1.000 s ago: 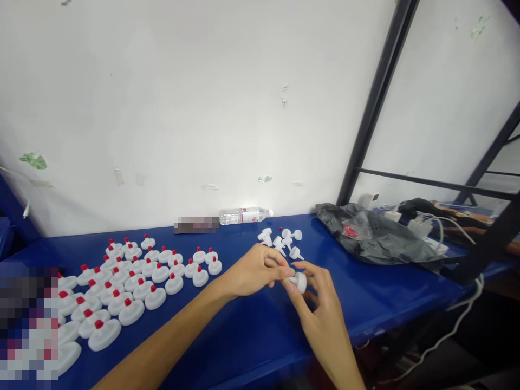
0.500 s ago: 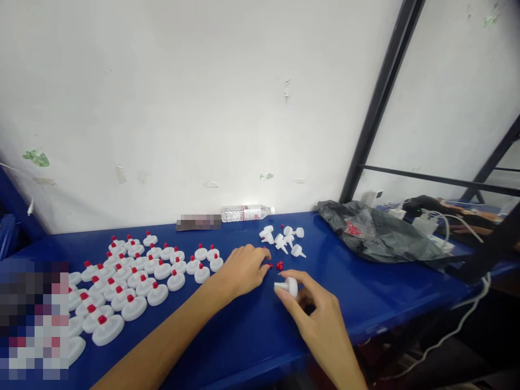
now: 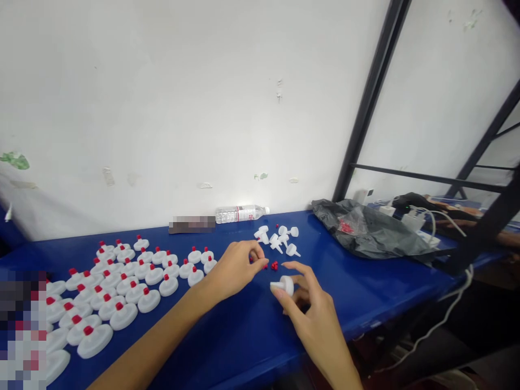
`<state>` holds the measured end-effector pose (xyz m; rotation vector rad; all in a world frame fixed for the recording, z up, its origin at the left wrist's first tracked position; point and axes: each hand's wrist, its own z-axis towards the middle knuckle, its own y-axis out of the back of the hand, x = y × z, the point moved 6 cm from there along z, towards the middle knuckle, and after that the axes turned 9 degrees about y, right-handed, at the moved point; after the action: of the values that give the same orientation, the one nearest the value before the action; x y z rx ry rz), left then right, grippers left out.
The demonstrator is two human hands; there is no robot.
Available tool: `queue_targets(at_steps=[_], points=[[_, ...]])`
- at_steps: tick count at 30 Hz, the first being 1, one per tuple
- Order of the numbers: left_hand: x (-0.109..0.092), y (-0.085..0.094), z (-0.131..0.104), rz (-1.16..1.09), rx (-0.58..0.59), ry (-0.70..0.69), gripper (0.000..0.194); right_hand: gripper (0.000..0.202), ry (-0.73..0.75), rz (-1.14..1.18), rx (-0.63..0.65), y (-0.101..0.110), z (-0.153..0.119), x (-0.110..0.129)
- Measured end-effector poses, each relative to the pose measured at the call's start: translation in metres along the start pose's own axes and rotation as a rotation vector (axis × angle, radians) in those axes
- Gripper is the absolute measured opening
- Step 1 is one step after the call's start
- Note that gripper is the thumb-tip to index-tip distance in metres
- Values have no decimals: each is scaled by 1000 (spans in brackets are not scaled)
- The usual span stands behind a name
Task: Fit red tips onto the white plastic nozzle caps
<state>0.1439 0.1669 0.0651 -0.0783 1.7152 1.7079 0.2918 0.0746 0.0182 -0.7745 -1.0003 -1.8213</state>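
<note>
My right hand (image 3: 311, 306) holds a white nozzle cap (image 3: 286, 285) between thumb and fingers, its spout pointing left and bare of red. My left hand (image 3: 239, 266) is closed, thumb and index finger near each other beside the small red caps (image 3: 275, 266); whatever it pinches is too small to make out. Behind the hands lie several loose white nozzle caps (image 3: 283, 238) without red tips. On the left stand many white caps with red tips (image 3: 119, 316), spouts up, in a wide group on the blue table (image 3: 227, 346).
A clear bottle (image 3: 239, 214) lies against the wall, beside a dark flat item (image 3: 190, 225). At the right are a dark plastic bag (image 3: 365, 238) with a clear packet of red pieces (image 3: 346, 225), white cables and a black metal frame post (image 3: 368, 108).
The view has shifted slightly to the right. My left thumb and index finger have moved at the red caps. My right index finger has lifted off the spout; the white cap remains held.
</note>
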Motion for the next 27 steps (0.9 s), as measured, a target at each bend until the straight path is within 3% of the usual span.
queue_targets(at_steps=[4,7,12,16,21,27], points=[[12,-2,-15,-423,110,101,25,33,-15,29,-12,0,0,-2],[15,3,-23,-327,43,83,23,28,-9,-20,-2,0,0,-1],[5,-13,-30,-192,207,-16,17,24,3,-46,57,-4,1,-1],[4,-22,-29,-84,157,-70,8,24,12,-23,21,-2,1,1],[10,-22,-25,-148,114,-116,13,25,1,-33,19,-2,-1,0],[17,-17,-21,-250,116,-65,13,25,27,-53,4,0,0,-2]])
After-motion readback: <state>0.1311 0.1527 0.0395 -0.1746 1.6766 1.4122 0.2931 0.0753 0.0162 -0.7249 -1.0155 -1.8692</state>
